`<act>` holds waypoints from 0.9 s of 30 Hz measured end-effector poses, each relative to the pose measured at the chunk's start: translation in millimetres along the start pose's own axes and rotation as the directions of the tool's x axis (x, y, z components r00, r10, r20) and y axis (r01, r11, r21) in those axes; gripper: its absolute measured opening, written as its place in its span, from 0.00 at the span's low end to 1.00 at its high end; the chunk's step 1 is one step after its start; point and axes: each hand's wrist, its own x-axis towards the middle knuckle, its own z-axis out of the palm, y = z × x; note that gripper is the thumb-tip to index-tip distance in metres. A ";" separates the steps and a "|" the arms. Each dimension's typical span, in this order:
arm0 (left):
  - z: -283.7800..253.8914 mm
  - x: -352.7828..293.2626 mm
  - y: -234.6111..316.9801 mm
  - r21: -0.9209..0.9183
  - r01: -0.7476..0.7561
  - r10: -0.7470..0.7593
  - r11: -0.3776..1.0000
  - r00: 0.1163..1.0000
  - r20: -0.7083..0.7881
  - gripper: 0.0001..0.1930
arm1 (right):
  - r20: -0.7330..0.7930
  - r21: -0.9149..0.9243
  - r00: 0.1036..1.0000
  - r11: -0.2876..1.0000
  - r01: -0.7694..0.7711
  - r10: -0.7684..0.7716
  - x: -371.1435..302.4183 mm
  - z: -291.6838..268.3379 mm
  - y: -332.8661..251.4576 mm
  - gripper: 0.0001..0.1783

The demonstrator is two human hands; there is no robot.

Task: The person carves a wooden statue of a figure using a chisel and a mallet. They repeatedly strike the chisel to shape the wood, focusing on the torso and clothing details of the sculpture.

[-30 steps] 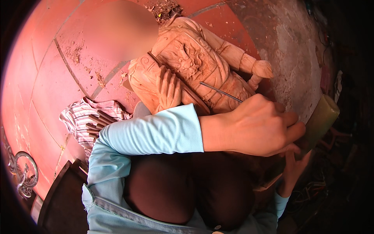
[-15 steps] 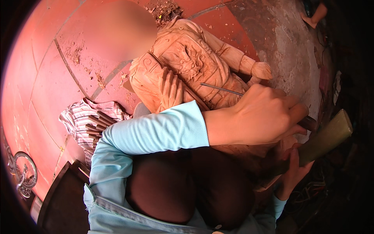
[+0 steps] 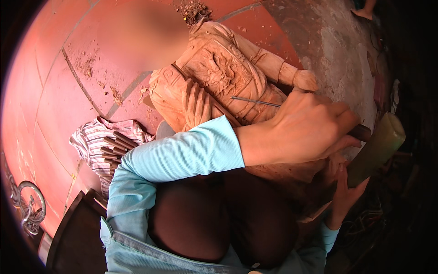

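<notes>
Red tile floor [image 3: 50, 96] covers the left and rear of the area; grey ground [image 3: 342, 59] adjoins it at the right, grading into shadow. Carving [image 3: 219, 68]: a robed wooden figure set aslant beyond the knees [image 3: 191, 214], its long axis running from upper left to lower right, upper end blurred, lower part partly behind the left hand [image 3: 315, 128]. Cloth [image 3: 89, 137]: striped, left of the carving, with dark rods [image 3: 112, 150] bundled on it. Mallet [image 3: 381, 137]: a greenish block at the right, long axis rising from lower left to upper right. Right hand [image 3: 344, 196]: fingers wrapped around the mallet's lower end. Left hand: fingers closed in a fist around the chisel [image 3: 255, 101], over the carving and nearer to its relief than the right. Governing relation: the chisel's long axis falls slightly from tip to butt; the thin shaft leaves the fist leftward across the figure's waist, the dark handle rightward. The mallet lies across that line just beyond the butt; from where I stand, contact between them cannot be confirmed. Tip: at the waist relief; whether it touches the wood, I cannot tell.
</notes>
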 end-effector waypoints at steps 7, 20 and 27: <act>2.6 2.6 -2.2 0.025 0.024 -0.022 0.999 0.997 -0.071 0.16 | 0.091 -0.117 0.996 0.993 0.025 -0.014 19.8 -1.7 -7.4 0.19; 6.2 9.3 -7.0 0.069 0.092 -0.079 0.993 0.981 -0.175 0.14 | 0.114 -0.124 0.993 0.992 0.034 -0.020 39.2 9.7 -23.4 0.21; 3.1 14.9 -7.7 0.102 0.074 -0.041 0.992 0.956 -0.292 0.13 | 0.171 -0.089 0.985 0.995 0.039 -0.024 60.4 5.4 -35.4 0.27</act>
